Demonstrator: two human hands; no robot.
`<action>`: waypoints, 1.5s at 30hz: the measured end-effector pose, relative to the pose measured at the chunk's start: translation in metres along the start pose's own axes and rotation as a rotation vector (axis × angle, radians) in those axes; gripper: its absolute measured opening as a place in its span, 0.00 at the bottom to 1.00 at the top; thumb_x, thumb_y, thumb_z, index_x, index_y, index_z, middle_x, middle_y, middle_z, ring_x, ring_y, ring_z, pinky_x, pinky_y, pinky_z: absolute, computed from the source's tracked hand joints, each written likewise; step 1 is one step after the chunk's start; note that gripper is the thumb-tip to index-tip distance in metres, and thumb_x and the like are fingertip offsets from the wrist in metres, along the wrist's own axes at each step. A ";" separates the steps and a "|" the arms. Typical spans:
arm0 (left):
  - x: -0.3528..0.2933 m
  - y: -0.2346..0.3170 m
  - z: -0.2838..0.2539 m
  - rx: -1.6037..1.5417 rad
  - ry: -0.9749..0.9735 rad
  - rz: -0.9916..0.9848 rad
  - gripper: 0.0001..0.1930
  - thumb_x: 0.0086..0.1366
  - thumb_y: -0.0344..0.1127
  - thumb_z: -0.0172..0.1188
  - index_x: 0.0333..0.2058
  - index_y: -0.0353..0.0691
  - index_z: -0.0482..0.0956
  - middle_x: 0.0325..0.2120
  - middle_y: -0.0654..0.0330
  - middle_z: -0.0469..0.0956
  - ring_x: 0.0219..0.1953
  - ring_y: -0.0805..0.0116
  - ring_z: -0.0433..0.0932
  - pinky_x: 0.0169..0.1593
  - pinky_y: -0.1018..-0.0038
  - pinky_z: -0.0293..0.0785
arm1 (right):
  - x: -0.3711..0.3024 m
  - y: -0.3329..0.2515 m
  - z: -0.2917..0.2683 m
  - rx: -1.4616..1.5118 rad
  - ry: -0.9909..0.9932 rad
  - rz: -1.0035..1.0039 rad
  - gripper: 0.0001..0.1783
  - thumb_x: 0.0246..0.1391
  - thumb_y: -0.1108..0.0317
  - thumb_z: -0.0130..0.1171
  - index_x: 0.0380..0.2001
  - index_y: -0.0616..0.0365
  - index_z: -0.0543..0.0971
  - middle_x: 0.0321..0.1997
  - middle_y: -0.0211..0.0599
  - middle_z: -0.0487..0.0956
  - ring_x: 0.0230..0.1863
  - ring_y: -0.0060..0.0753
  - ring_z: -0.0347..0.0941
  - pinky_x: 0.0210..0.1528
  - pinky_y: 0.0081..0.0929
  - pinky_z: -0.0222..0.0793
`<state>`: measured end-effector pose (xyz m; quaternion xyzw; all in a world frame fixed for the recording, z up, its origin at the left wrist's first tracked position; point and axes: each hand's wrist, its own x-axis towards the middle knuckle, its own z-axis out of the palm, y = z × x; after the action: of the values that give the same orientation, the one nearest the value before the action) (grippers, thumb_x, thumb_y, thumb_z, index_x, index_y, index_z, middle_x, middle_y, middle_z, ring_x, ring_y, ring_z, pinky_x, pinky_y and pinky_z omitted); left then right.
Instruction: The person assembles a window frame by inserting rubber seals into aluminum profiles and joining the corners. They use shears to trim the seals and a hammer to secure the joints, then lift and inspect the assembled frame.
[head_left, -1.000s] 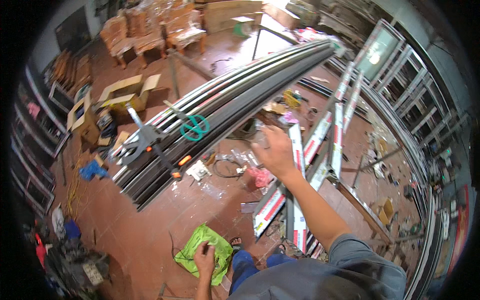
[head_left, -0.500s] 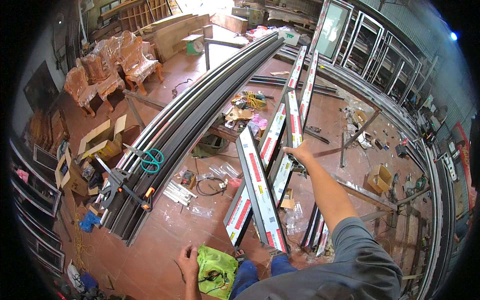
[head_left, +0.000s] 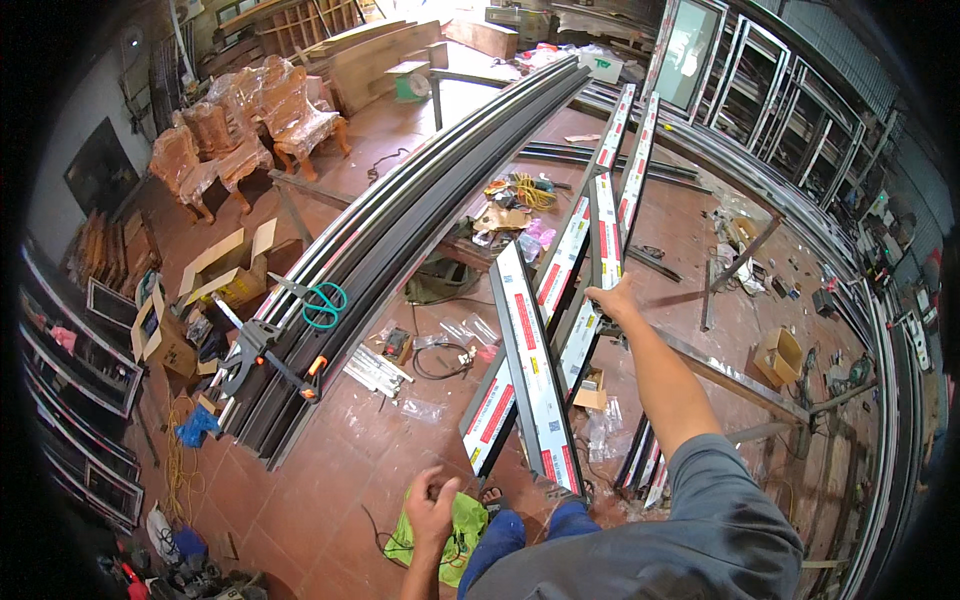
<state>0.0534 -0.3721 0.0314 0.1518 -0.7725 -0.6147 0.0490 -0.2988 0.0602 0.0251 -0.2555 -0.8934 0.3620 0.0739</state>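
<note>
My right hand [head_left: 612,300] reaches forward, fingers round the near end of a short aluminium profile [head_left: 606,235] with white, red-printed protective film. Its far end meets other filmed bars. Below it a long filmed profile [head_left: 570,250] slants away and another cut length [head_left: 530,365], with an angled end, lies crossed over more bars. My left hand [head_left: 432,508] hangs low above a lime-green bag [head_left: 462,535], fingers loosely curled and apart, nothing seen in it.
A stack of dark profiles [head_left: 420,200] runs along the left, bearing green-handled scissors [head_left: 322,305] and a clamp [head_left: 265,355]. Cardboard boxes [head_left: 165,335] and wrapped wooden chairs [head_left: 290,110] stand farther left. Tools, a yellow cable [head_left: 535,190] and scraps lie about. A metal stand bar [head_left: 735,375] crosses at right.
My left hand has risen and moved right, its fingers spreading a little. My right hand stays at the profile's near end. The whole view has shifted slightly right.
</note>
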 end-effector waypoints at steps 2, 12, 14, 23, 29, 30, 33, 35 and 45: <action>0.012 0.040 0.027 -0.014 -0.114 0.039 0.25 0.61 0.38 0.76 0.54 0.33 0.80 0.41 0.50 0.86 0.40 0.62 0.86 0.46 0.65 0.81 | -0.009 -0.011 0.004 -0.020 -0.020 0.000 0.55 0.39 0.48 0.78 0.64 0.67 0.64 0.60 0.63 0.80 0.61 0.60 0.78 0.64 0.49 0.73; 0.076 0.097 0.184 0.814 -0.149 0.293 0.55 0.55 0.57 0.76 0.75 0.43 0.57 0.65 0.26 0.61 0.64 0.28 0.66 0.60 0.42 0.71 | -0.027 -0.020 -0.004 -0.040 -0.046 0.015 0.55 0.41 0.43 0.76 0.64 0.63 0.64 0.57 0.58 0.82 0.60 0.58 0.80 0.62 0.49 0.74; 0.085 0.103 0.186 0.732 -0.200 0.233 0.53 0.54 0.54 0.76 0.74 0.43 0.59 0.60 0.30 0.65 0.60 0.32 0.69 0.58 0.43 0.72 | -0.022 -0.014 -0.006 -0.046 -0.020 0.000 0.54 0.41 0.43 0.76 0.64 0.62 0.64 0.58 0.58 0.82 0.60 0.58 0.80 0.62 0.50 0.74; 0.128 0.104 0.153 0.495 -0.010 0.373 0.47 0.50 0.44 0.71 0.71 0.47 0.67 0.49 0.36 0.72 0.53 0.34 0.73 0.58 0.47 0.73 | -0.025 -0.017 -0.005 -0.123 -0.035 0.064 0.55 0.43 0.43 0.76 0.68 0.59 0.62 0.62 0.59 0.79 0.63 0.59 0.77 0.64 0.53 0.73; 0.312 0.155 0.071 0.716 0.251 0.332 0.45 0.47 0.46 0.73 0.67 0.48 0.71 0.47 0.35 0.75 0.51 0.35 0.76 0.55 0.47 0.76 | -0.026 -0.019 -0.012 -0.126 0.007 0.034 0.54 0.43 0.46 0.76 0.66 0.61 0.63 0.62 0.63 0.77 0.63 0.64 0.76 0.65 0.53 0.72; 0.347 0.157 0.052 0.796 0.286 0.298 0.43 0.47 0.46 0.73 0.66 0.49 0.72 0.47 0.35 0.75 0.51 0.34 0.78 0.53 0.47 0.78 | -0.025 -0.018 -0.011 -0.106 -0.004 0.016 0.54 0.42 0.46 0.76 0.66 0.62 0.63 0.62 0.64 0.77 0.63 0.65 0.76 0.65 0.53 0.72; 0.431 0.151 0.000 0.814 0.285 0.232 0.38 0.48 0.47 0.72 0.61 0.47 0.75 0.46 0.35 0.78 0.52 0.33 0.79 0.53 0.46 0.80 | -0.017 -0.011 -0.006 -0.050 -0.025 0.026 0.58 0.42 0.48 0.76 0.69 0.64 0.59 0.63 0.66 0.76 0.64 0.66 0.75 0.66 0.53 0.71; 0.466 0.147 -0.023 0.837 0.233 0.118 0.37 0.47 0.47 0.72 0.59 0.45 0.76 0.49 0.35 0.79 0.53 0.36 0.81 0.55 0.46 0.79 | -0.013 -0.006 -0.003 -0.075 -0.030 0.042 0.61 0.42 0.47 0.76 0.72 0.63 0.56 0.66 0.67 0.73 0.65 0.67 0.74 0.67 0.54 0.69; 0.491 0.145 -0.033 0.929 0.253 0.131 0.44 0.56 0.60 0.71 0.68 0.48 0.70 0.59 0.36 0.73 0.60 0.34 0.76 0.62 0.47 0.74 | -0.020 -0.018 -0.011 -0.100 -0.049 0.079 0.58 0.44 0.44 0.75 0.68 0.66 0.59 0.60 0.67 0.78 0.63 0.65 0.76 0.65 0.51 0.72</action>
<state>-0.4290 -0.5195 0.1245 0.1821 -0.9612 -0.1769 0.1082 -0.2848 0.0460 0.0466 -0.2851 -0.9010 0.3259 0.0249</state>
